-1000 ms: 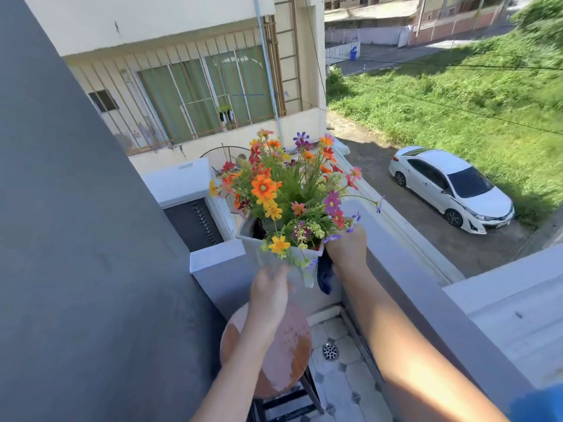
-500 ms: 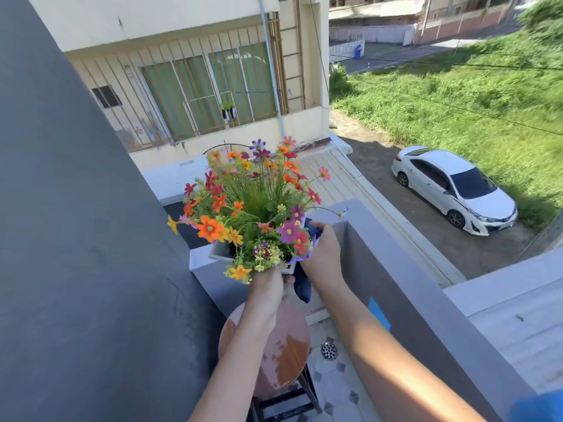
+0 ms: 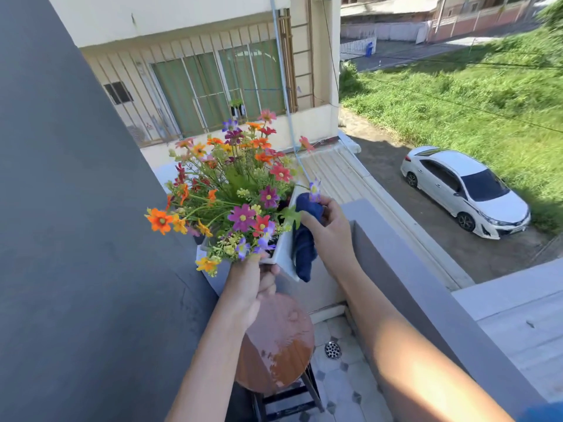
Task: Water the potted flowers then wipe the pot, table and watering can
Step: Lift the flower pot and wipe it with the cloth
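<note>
1. Balcony walls are closing in on both sides: a dark grey wall (image 3: 76,239) on my left and a grey parapet (image 3: 426,284) on my right, with a tiled floor (image 3: 350,388) and a round metal drain (image 3: 332,350) below.
2. Under my arms a round brown tabletop (image 3: 283,345) is sitting on a dark frame, its surface shining wet in pale patches.
3. I am holding the pot (image 3: 285,251) up in the air above the tabletop, tilted so the blooms are leaning to the left.
4. It is a white pot with flat sides and an angular rim, and dark soil is showing inside the rim.
5. The flowers (image 3: 231,190) are spreading in a dense bunch: orange, red, magenta, purple and yellow daisy-like heads on thin green stems.
6. My left hand (image 3: 249,287) is gripping the pot from underneath, fingers curled around its lower edge.
7. My right hand (image 3: 330,229) is clutching a dark blue cloth (image 3: 304,242), pressing it against the pot's right side while the loose end is hanging down.
8. Beyond the parapet a white car (image 3: 466,190) is standing on a dirt drive beside long grass (image 3: 472,95), and a cream building with barred windows (image 3: 213,86) is facing me.
9. I am finding no readable writing or brand anywhere; the car's plate is too small to make out.
</note>
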